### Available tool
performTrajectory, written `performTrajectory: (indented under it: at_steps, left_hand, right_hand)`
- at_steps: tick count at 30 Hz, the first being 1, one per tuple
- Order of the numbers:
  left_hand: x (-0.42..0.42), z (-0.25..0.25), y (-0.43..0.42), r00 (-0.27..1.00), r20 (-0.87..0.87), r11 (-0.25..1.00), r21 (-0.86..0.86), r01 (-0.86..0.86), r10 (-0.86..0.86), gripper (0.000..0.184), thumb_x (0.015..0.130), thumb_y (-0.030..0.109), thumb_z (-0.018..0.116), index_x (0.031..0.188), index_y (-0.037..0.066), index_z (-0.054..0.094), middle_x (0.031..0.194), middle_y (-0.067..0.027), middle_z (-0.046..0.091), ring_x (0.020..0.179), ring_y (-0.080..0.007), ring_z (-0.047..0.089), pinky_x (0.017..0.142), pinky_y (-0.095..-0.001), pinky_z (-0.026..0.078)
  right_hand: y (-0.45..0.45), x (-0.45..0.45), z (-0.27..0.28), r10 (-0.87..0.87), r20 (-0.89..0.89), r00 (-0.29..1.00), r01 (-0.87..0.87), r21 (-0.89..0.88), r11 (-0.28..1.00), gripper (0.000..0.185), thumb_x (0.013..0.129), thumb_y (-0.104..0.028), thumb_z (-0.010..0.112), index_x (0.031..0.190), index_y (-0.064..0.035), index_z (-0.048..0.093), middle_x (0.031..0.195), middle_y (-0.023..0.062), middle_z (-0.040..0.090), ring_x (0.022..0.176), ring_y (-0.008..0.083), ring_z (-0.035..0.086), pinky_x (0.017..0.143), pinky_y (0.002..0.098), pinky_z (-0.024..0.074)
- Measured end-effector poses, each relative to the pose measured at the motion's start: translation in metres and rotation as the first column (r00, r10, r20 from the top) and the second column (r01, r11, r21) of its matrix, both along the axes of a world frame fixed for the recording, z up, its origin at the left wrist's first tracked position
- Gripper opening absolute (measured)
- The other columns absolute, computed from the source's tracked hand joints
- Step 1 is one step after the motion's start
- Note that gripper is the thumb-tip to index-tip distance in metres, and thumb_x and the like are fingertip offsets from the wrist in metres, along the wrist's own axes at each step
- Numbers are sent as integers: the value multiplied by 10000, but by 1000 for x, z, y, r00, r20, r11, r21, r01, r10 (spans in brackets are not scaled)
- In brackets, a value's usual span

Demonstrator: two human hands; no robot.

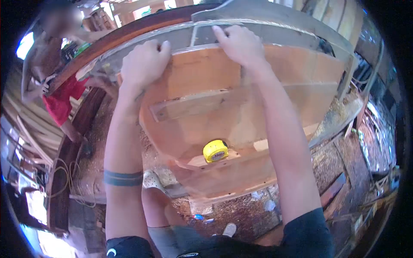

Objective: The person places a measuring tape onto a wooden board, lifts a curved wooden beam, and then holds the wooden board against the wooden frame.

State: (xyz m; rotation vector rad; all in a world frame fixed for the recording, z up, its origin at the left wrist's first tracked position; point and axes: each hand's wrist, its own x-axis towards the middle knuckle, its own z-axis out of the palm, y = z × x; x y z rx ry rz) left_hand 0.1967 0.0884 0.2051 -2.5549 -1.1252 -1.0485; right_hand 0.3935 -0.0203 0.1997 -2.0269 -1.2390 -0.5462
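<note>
A broad orange-brown wooden panel (206, 71) stands in front of me, with horizontal battens across its face. My left hand (146, 63) is closed over the upper left edge of this panel, its thumb raised. Further right, my right hand (241, 46) is closed over the same top edge, the thumb pointing up and left. The fingertips of both hands are hidden behind the edge. Between and below my forearms, a yellow tape measure (215, 151) rests on a lower ledge of the panel.
A long curved timber beam (124, 36) runs behind the panel. At the left, a person in red shorts (64, 101) is by that beam. Thin rope (64, 176) lies lower left. Wood shavings and scraps (236, 215) cover the floor around my feet. Boards (335, 17) stand upper right.
</note>
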Motion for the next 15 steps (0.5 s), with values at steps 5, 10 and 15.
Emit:
performTrajectory:
  at_steps: [5, 10, 15]
  left_hand:
    - [1, 4, -3, 999, -38, 999, -40, -23, 21, 470, 909, 444, 403, 1002, 74, 678, 984, -222, 663, 954, -408, 623, 866, -485, 476]
    - [-2, 1, -2, 1000, -5, 1000, -30, -7, 6, 467, 902, 441, 408, 967, 77, 692, 952, -216, 671, 913, -407, 638, 858, -493, 488]
    - [-1, -1, 2, 1000, 11, 1000, -27, 7, -7, 472, 897, 443, 410, 955, 73, 697, 936, -208, 678, 904, -394, 646, 851, -491, 491]
  right_hand:
    - [2, 3, 2, -11, -27, 1000, 11, -15, 1000, 575, 905, -554, 401, 943, -72, 712, 990, 229, 669, 1002, 400, 618, 898, 488, 467]
    - [1, -1, 4, -16, -26, 1000, 14, -39, 999, 594, 908, -560, 386, 934, -63, 710, 999, 231, 666, 999, 402, 617, 902, 492, 455]
    - [2, -4, 6, -60, -37, 998, 57, -75, 996, 587, 920, -555, 379, 943, -75, 715, 1014, 221, 667, 1007, 401, 615, 918, 489, 447]
